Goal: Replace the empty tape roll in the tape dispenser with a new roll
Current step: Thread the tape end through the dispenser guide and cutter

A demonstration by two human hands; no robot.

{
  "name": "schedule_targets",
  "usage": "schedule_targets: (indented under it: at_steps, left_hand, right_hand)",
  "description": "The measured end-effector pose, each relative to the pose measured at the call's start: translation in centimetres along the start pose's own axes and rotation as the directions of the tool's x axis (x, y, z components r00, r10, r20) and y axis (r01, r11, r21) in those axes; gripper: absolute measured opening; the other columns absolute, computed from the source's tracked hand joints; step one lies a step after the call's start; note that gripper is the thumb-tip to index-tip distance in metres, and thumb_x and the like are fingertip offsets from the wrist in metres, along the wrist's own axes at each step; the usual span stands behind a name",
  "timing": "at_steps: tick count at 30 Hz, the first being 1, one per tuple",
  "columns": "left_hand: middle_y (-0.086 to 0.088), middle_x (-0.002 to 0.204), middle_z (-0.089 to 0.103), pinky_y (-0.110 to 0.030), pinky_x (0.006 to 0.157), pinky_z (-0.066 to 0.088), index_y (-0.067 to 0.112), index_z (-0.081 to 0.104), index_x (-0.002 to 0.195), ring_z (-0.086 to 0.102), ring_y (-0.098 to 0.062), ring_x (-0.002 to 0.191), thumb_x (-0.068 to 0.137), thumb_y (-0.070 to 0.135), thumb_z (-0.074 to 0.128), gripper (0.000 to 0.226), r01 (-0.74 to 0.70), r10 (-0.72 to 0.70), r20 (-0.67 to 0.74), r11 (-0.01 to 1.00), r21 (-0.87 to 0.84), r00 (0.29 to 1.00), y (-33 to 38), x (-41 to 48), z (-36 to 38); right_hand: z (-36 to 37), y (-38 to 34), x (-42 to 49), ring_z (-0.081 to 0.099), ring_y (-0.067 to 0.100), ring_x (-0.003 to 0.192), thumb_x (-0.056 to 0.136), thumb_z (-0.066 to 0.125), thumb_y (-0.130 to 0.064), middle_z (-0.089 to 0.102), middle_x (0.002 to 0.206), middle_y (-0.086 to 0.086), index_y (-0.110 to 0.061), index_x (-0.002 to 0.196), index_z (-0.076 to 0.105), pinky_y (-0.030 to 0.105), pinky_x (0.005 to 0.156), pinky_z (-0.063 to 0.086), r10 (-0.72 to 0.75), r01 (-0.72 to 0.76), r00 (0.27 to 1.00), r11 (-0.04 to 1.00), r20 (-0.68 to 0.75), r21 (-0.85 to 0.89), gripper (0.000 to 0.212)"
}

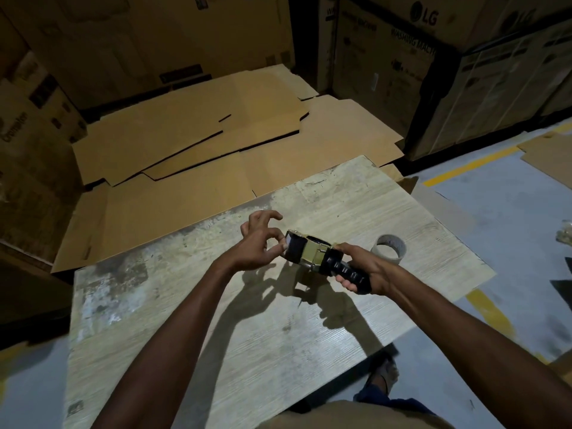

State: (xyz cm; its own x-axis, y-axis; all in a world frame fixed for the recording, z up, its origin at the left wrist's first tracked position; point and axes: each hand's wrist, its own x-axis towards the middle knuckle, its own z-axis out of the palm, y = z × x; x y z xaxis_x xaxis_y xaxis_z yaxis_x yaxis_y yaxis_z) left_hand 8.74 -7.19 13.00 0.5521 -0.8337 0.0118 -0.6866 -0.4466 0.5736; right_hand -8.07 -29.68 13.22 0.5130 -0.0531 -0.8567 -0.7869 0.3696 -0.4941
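stacked cardboard boxes (34,144) stand in shadow on the far left, and flattened cardboard sheets (192,140) lie overlapped on the floor beyond the table (148,320), whose pale wood-grain top is worn and stained. above the middle of the table the left hand (258,244) is raised. its thumb and forefinger meet in a pinch at the front end of the tape dispenser (309,253), and the other fingers are lifted and loosely curled; what lies between the pinching tips is too small to tell. the dispenser is held off the tabletop between the two hands, roughly level, casting a shadow below. its black ribbed handle is wrapped by the fingers of the right hand (363,270), thumb on top. something dark sits in its metal frame, too dim to make out. just right of the right hand a greyish tape roll (390,249) lies flat on the table, untouched. printed lg cartons (402,41) rise at the upper right, above a yellow floor line (470,165).
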Motion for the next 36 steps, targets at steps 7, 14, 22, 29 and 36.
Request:
schedule_targets:
  at_steps: [7, 14, 22, 29, 36]
  left_hand:
    - [0.013, 0.137, 0.035, -0.043, 0.107, 0.021, 0.022, 0.067, 0.086, 0.015, -0.001, 0.135, 0.101, 0.029, 0.06, 0.018, 0.055, -0.05, 0.068, 0.995, -0.081, 0.996, 0.9, -1.7, -0.8]
    - [0.015, 0.133, 0.038, -0.039, 0.099, 0.02, 0.018, 0.067, 0.084, 0.023, -0.009, 0.135, 0.097, 0.019, 0.063, 0.014, 0.067, -0.049, 0.094, 0.978, -0.198, 0.994, 1.5, -2.8, -1.1]
    - [0.018, 0.133, 0.039, -0.044, 0.106, 0.024, 0.025, 0.07, 0.084, 0.022, -0.007, 0.139, 0.096, 0.025, 0.069, 0.013, 0.052, -0.031, 0.088, 0.97, -0.239, 0.996, 0.6, -3.4, -1.6]
    - [0.014, 0.135, 0.038, -0.06, 0.112, 0.03, 0.023, 0.069, 0.083, 0.024, -0.012, 0.139, 0.091, 0.025, 0.067, 0.009, -0.021, 0.046, 0.098, 0.97, -0.243, 0.994, 1.2, -3.4, -2.1]
    - [0.015, 0.133, 0.04, -0.049, 0.11, 0.026, 0.023, 0.07, 0.083, 0.026, -0.012, 0.137, 0.094, 0.024, 0.069, 0.011, 0.037, -0.02, 0.061, 0.958, -0.286, 0.998, 0.0, -3.2, -1.9]
  right_hand:
    - [1.0, 0.2, -0.8, 0.05, 0.014, 0.034, 0.1, 0.053, -0.057, 0.057, 0.056, 0.007, -0.004, 0.083, 0.06, 0.017, 0.033, 0.041, 0.025, -0.025, 1.0, 0.998, -0.006, -0.059, 0.055]
    - [2.0, -0.4, -0.9, 0.052, 0.014, 0.033, 0.101, 0.05, -0.061, 0.058, 0.055, 0.007, -0.005, 0.085, 0.06, 0.018, 0.033, 0.042, -0.006, 0.004, 1.0, 0.994, -0.012, -0.105, 0.058]
    - [1.9, 0.0, -1.3, 0.05, 0.013, 0.037, 0.102, 0.047, -0.059, 0.056, 0.061, 0.007, -0.005, 0.09, 0.06, 0.019, 0.035, 0.042, -0.031, 0.031, 1.0, 0.994, 0.007, -0.103, 0.057]
    - [2.1, 0.1, -1.5, 0.049, 0.012, 0.036, 0.101, 0.045, -0.063, 0.057, 0.058, 0.005, -0.006, 0.088, 0.06, 0.018, 0.035, 0.04, -0.02, 0.022, 1.0, 0.992, 0.02, -0.124, 0.06]
    - [2.6, 0.5, -1.1, 0.049, 0.012, 0.035, 0.102, 0.046, -0.061, 0.057, 0.057, 0.005, -0.006, 0.087, 0.06, 0.017, 0.035, 0.04, -0.036, 0.036, 0.999, 0.997, 0.0, -0.071, 0.058]
